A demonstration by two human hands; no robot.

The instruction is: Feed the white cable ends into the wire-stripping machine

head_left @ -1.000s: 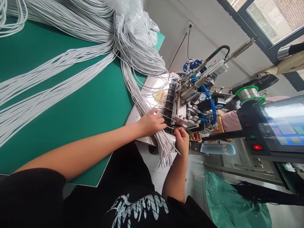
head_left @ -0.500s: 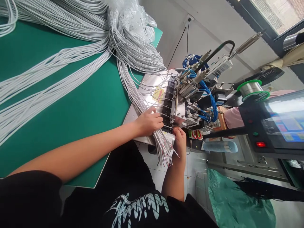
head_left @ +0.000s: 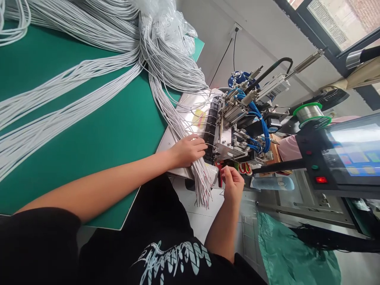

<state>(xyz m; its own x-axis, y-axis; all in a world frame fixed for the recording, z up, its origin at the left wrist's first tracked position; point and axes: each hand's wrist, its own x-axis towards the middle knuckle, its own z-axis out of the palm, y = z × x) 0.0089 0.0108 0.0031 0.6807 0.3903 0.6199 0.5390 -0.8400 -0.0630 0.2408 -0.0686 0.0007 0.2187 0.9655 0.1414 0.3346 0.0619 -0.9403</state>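
Observation:
My left hand (head_left: 190, 151) is closed over a bundle of thin white cables (head_left: 172, 114) near their loose ends. Those ends (head_left: 203, 184), tipped with bits of red, hang down past the machine's front corner. My right hand (head_left: 233, 182) is raised just to the right of them, with thumb and fingertips pinched together. Whatever it pinches, if anything, is too small to make out. A red piece (head_left: 220, 176) shows just left of its fingertips. Beyond both hands, single cables run across a metal plate (head_left: 188, 113) into a dark row of slots (head_left: 211, 118) on the machine (head_left: 234, 122).
More white cables (head_left: 97, 23) lie across the green table (head_left: 124, 122), with clear plastic wrap (head_left: 178, 27) at the back. To the right are a wire spool (head_left: 310, 114), a screen panel (head_left: 356, 154) and a green sheet (head_left: 297, 253).
My right hand has drawn back from the machine's front edge, rightward and slightly down, uncovering the red piece. My left hand stays on the bundle, and the view has shifted slightly.

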